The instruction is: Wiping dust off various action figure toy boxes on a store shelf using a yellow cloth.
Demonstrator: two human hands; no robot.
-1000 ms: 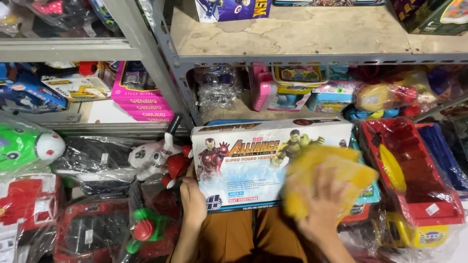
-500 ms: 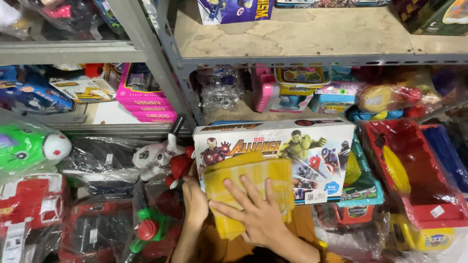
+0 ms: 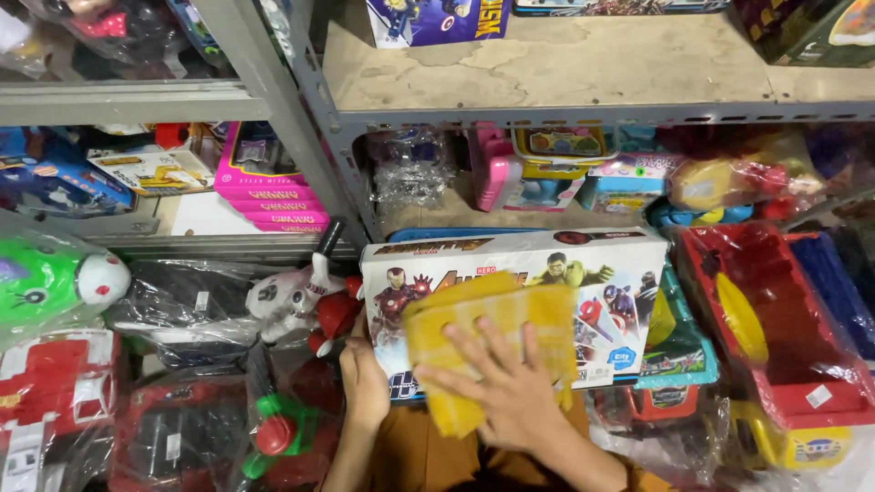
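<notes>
A long white toy box (image 3: 602, 273) with cartoon hero pictures stands on its edge in front of me, among packed toys. My left hand (image 3: 363, 383) grips its lower left corner. My right hand (image 3: 506, 387) lies flat, fingers spread, on a yellow checked cloth (image 3: 483, 333) and presses it against the front of the box. The cloth covers the middle of the box face.
Grey metal shelves (image 3: 565, 114) rise behind the box, crammed with boxed and bagged toys. A red toy truck in plastic (image 3: 775, 337) sits at the right. At the left lie a green plush toy (image 3: 41, 282), a white toy animal (image 3: 292, 296) and red toys in bags (image 3: 55, 401).
My right hand has carried the yellow cloth from the right end of the box leftward to its middle. The left hand has stayed on the corner.
</notes>
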